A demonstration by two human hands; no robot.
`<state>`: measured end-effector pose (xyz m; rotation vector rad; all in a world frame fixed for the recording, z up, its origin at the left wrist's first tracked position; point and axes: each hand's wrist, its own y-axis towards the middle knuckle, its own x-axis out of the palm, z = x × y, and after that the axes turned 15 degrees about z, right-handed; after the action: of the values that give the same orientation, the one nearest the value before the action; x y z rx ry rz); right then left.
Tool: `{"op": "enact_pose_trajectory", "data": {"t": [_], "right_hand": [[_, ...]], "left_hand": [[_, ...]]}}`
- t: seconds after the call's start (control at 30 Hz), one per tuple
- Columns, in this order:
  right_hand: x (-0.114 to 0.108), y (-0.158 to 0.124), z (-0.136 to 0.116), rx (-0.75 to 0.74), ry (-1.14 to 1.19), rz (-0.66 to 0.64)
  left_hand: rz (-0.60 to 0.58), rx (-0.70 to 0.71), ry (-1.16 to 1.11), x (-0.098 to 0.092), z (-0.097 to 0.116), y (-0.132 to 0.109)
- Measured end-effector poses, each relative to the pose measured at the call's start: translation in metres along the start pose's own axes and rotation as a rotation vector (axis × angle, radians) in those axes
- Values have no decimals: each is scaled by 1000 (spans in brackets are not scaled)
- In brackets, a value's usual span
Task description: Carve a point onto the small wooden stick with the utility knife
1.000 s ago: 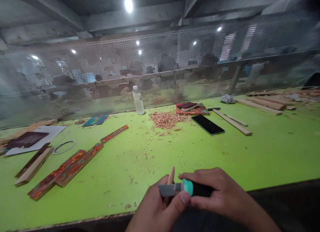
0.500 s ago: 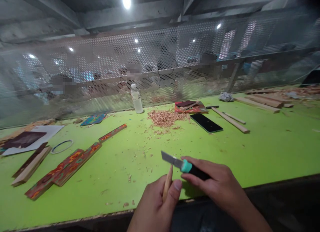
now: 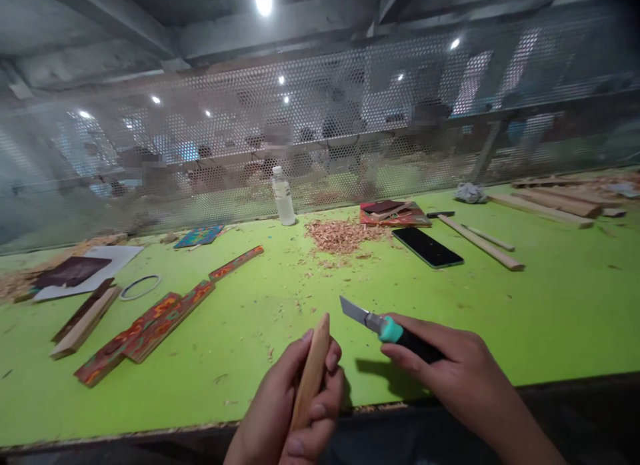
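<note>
My left hand (image 3: 287, 401) grips a thin, pale wooden stick (image 3: 311, 371) near the table's front edge, its rounded tip pointing up and away. My right hand (image 3: 445, 365) holds a utility knife (image 3: 385, 328) with a black handle and a teal collar. The bare blade points left and away and sits a little to the right of the stick's tip without touching it. Both hands hover over the bright green tabletop (image 3: 525, 311).
A pile of wood shavings (image 3: 343, 235), a black phone (image 3: 427, 247), a plastic bottle (image 3: 283, 197) and loose wooden sticks (image 3: 483, 245) lie further back. Painted wood strips (image 3: 165, 318), a ring (image 3: 141, 286) and plain slats are at left. A perforated metal screen (image 3: 320, 138) backs the table.
The knife has lifted off the stick and drawn to the right. My left hand has turned the stick so more of its length shows, tip raised.
</note>
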<state>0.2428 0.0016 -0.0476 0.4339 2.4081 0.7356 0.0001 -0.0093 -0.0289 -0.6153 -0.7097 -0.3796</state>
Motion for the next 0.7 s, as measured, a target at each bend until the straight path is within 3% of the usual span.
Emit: {"op": "enact_pose_trajectory", "data": {"t": [0.23, 0.4, 0.57, 0.7], "right_hand": [[-2, 1, -1, -9, -15, -28], [-2, 1, 0, -43, -21, -73], [-3, 3, -1, -115, 4, -187], [-6, 6, -3, -179, 41, -278]], "left_hand": [[137, 132, 52, 8, -4, -1], [272, 211, 211, 18, -9, -3], [310, 228, 401, 19, -15, -3], [399, 452, 638, 18, -19, 1]]}}
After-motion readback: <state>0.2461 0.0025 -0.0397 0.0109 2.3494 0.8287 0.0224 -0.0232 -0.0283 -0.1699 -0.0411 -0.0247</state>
